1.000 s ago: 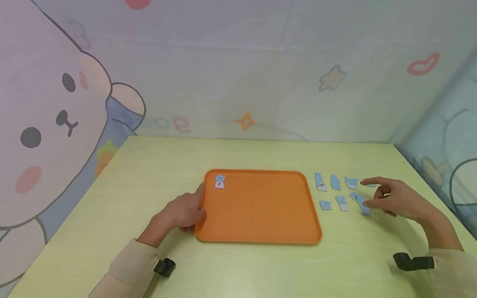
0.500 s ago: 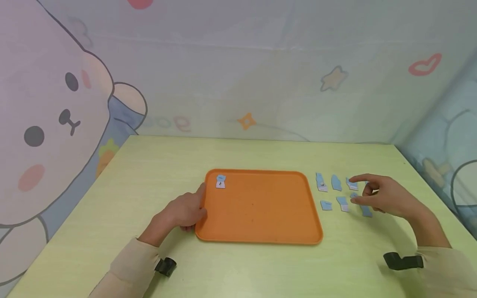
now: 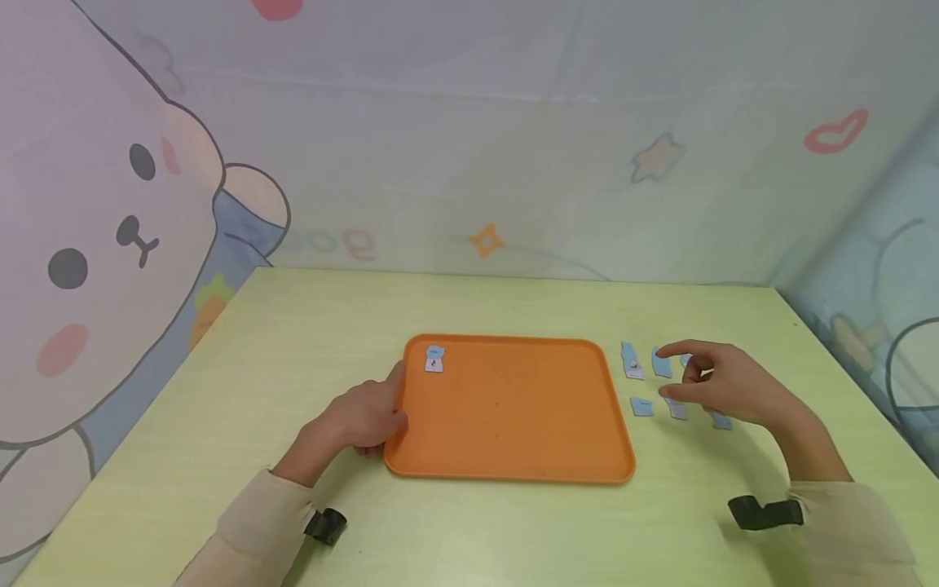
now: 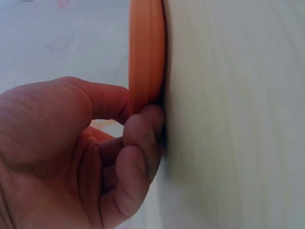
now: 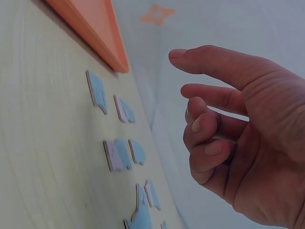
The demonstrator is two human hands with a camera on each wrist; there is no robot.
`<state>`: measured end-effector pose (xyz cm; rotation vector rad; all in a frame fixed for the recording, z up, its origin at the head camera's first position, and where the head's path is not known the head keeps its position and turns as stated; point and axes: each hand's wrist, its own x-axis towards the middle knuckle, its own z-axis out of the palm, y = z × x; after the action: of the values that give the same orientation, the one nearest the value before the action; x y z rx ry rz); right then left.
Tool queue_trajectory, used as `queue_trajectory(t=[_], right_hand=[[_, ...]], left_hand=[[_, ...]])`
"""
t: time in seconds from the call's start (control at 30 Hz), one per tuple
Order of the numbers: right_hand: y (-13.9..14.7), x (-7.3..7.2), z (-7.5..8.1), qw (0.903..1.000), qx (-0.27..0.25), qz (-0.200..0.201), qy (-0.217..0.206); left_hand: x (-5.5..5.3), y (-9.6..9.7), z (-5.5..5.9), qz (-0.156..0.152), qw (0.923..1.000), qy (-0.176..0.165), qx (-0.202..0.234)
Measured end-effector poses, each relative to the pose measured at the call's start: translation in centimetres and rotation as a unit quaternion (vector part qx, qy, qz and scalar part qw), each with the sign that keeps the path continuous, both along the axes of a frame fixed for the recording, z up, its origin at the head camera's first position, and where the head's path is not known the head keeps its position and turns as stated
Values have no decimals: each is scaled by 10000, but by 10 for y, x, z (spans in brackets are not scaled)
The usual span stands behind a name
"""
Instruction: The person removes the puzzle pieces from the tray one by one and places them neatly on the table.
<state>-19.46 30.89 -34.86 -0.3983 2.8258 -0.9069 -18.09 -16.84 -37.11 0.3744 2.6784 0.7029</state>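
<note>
My left hand (image 3: 362, 414) grips the left edge of an orange tray (image 3: 506, 416), its thumb over the rim. In the left wrist view, curled fingers (image 4: 138, 164) sit low against the tray's side (image 4: 147, 52). A small blue-and-white puzzle piece (image 3: 434, 359) lies in the tray's far left corner. Right of the tray, my right hand (image 3: 737, 385) hovers over several flat puzzle pieces, holding nothing. Its thumb and index finger stand apart, while the other fingers are bent. The hand partly covers some pieces in the head view.
Loose pieces include a tall one (image 3: 632, 361), a small blue one (image 3: 641, 406) and a wider lilac-and-blue one (image 5: 116, 155). They lie on a pale yellow-green table (image 3: 513, 530). A printed cloth (image 3: 440, 147) hangs behind the table's far edge.
My right hand has moved left over the pieces, toward the tray, uncovering table at the right. The left hand and tray have stayed in place.
</note>
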Motion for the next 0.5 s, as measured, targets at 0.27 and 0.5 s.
queue_trajectory(t=[0.27, 0.5], right_hand=[[-21, -5, 2, 9997, -211, 88, -34], [-37, -9, 1, 9992, -351, 123, -171]], left_hand=[[0, 0, 0, 18, 10000, 16, -45], [0, 1, 0, 27, 9999, 35, -99]])
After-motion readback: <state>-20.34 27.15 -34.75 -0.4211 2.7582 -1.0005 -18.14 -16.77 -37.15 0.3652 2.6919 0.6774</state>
